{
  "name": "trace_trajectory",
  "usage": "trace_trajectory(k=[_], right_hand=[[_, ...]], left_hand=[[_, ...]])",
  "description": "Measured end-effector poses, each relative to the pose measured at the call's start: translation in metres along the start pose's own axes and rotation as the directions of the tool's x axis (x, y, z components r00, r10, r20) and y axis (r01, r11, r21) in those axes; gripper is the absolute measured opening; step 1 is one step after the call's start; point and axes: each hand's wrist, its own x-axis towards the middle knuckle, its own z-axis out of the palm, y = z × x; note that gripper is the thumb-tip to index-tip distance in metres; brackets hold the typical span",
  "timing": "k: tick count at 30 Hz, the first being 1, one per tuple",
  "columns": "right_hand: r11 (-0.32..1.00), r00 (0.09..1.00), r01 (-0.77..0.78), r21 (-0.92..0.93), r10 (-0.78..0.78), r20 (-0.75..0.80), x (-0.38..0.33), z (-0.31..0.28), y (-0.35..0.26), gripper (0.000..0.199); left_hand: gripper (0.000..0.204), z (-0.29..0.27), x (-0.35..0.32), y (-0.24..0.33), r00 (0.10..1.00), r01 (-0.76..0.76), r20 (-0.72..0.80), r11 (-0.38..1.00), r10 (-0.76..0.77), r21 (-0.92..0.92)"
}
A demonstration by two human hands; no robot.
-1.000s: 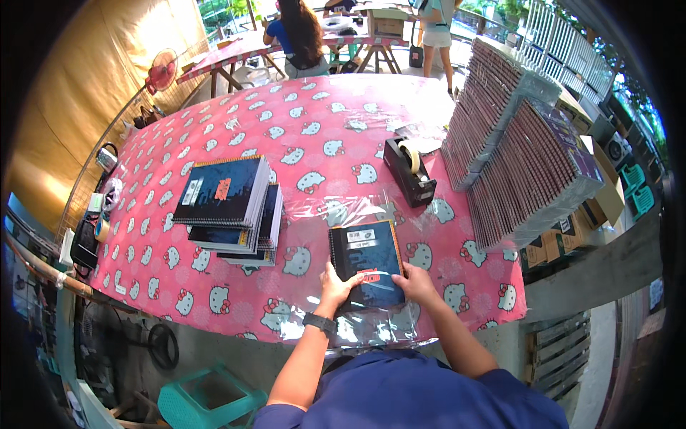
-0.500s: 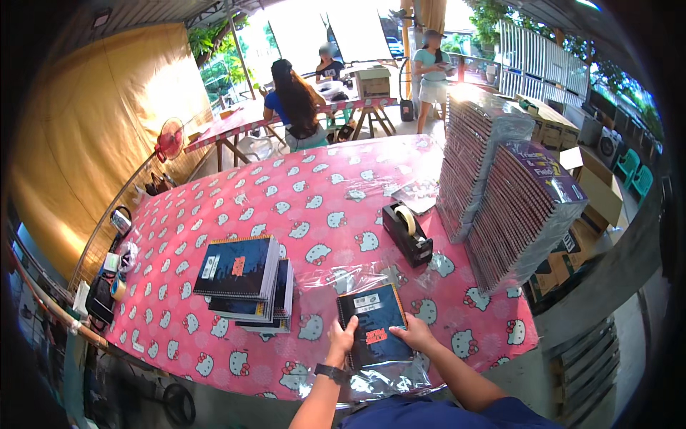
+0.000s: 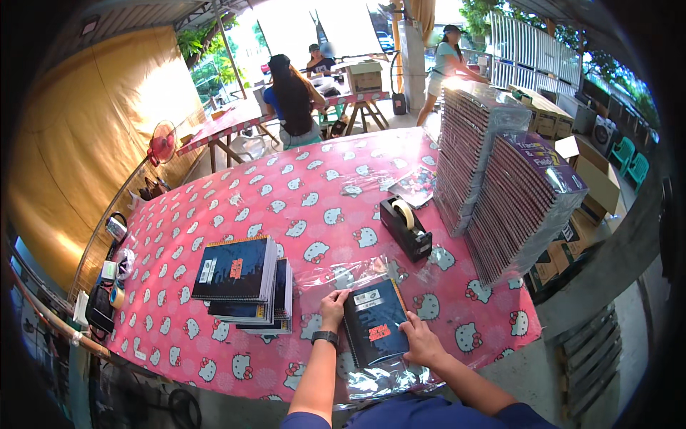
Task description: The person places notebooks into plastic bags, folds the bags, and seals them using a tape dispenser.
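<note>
A dark blue spiral notebook [image 3: 373, 330] lies at the near edge of the table on a sheet of clear plastic film [image 3: 368, 382], which shows above and below it. My left hand [image 3: 333, 310] is closed at the notebook's upper left corner, its fingertips pinching the film there. At the right edge my right hand [image 3: 423, 341] grips the notebook, thumb and fingers against its cover and side. To the left stands a short stack of similar notebooks [image 3: 232, 270], loosely staggered. Beyond the notebook sits a black tape dispenser [image 3: 406, 230] with a roll of tape.
Tall stacks of plastic-wrapped spiral books [image 3: 518, 207] rise at the right. A printed sheet [image 3: 414, 187] lies beside them on the pink patterned tablecloth [image 3: 243, 200]. Cardboard boxes [image 3: 597, 179] stand beyond. Tape [image 3: 116, 296] and small items line the left edge. Several people are farther back.
My left hand has moved from the notebook's left side up to its upper left corner. My right hand has shifted slightly down the right edge. The standing person has turned and moved right.
</note>
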Motion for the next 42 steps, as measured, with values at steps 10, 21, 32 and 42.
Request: trace_trajectory(k=[10,21,32,42], right_hand=[[0.688,0.971,-0.150,0.710,0.239,-0.026,0.039,0.021,0.057,0.054],[0.686,0.967,-0.147,0.713,0.251,-0.042,0.048,0.027,0.040,0.055],[0.923,0.996,0.062,-0.380,-0.083,-0.041,0.046,0.049,-0.026,0.068],[0.909,1.000,0.017,-0.417,-0.025,-0.013,0.046,0.047,-0.024,0.066]], left_hand=[[0.083,0.025,-0.114,0.059,0.948,0.306,-0.079,0.951,-0.309,-0.048],[0.083,0.039,-0.129,0.050,0.973,0.227,-0.176,0.767,-0.151,0.600],[0.074,0.032,-0.123,0.036,0.964,0.255,-0.206,0.787,-0.166,0.562],[0.040,-0.053,-0.144,0.031,0.877,0.066,-0.152,0.198,0.456,0.978]])
